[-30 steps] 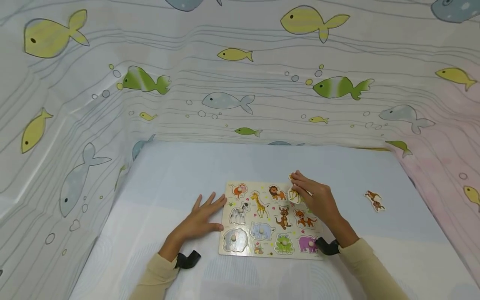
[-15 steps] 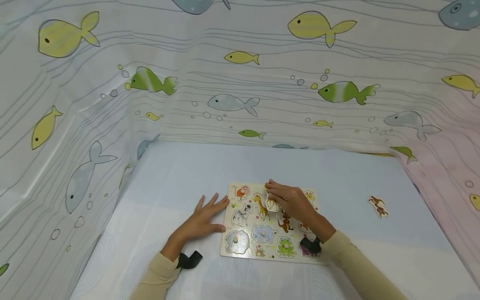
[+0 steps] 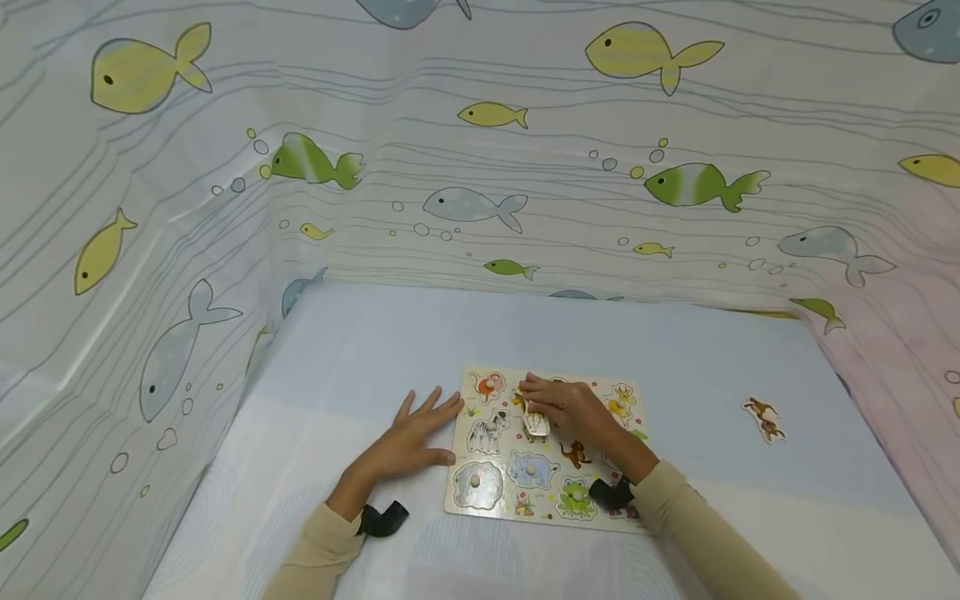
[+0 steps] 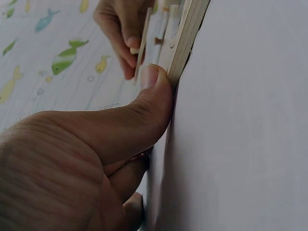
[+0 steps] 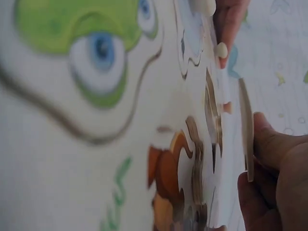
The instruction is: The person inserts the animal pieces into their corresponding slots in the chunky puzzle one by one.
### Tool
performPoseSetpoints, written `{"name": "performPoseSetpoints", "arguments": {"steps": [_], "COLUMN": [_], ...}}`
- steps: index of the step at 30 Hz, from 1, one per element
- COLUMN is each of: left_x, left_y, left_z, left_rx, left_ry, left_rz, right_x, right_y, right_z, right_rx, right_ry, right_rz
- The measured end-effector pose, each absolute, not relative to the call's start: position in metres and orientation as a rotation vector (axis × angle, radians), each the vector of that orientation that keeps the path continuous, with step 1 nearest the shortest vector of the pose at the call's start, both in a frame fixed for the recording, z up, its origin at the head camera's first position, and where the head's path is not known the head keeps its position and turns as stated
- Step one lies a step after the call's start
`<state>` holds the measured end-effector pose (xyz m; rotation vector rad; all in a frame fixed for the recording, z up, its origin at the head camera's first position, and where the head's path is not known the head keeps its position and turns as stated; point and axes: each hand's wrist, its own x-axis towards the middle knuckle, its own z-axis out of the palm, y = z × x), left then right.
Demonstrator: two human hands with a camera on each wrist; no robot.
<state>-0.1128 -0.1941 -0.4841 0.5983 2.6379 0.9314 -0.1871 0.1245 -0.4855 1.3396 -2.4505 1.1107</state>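
A wooden animal peg puzzle board lies flat on the table. My left hand rests at its left edge, fingers spread, with the thumb against the board's side in the left wrist view. My right hand pinches a giraffe puzzle piece by its knob. It holds the piece tilted over the giraffe picture, partly covering it. In the right wrist view this piece stands edge-on, apart from the board's surface. The right hand and forearm hide part of the board's right half.
A loose brown animal piece lies on the table to the right of the board. Knobbed elephant, hippo-like blue and frog pieces sit in the board. A fish-printed sheet rises behind and beside the table.
My right hand has carried the giraffe piece leftward and toward me, from the board's upper right to over the giraffe picture. My left hand has stayed at the board's left edge.
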Motion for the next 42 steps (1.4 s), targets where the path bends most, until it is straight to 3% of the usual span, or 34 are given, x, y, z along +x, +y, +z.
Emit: {"name": "performPoseSetpoints", "arguments": {"steps": [11,42], "left_x": [-0.112,-0.112], "left_y": [-0.194,-0.193], "left_z": [-0.481,-0.486], "left_rx": [0.604,0.593], "left_ry": [2.638,2.645], "left_rz": [0.923,0.933], "right_x": [-0.190,-0.187], "right_y": [0.124,0.122], "right_z": [-0.504,-0.506], "right_rx": [1.392,1.441], "right_ry": [-2.406,-2.455], "right_rz": [1.036,1.102]}}
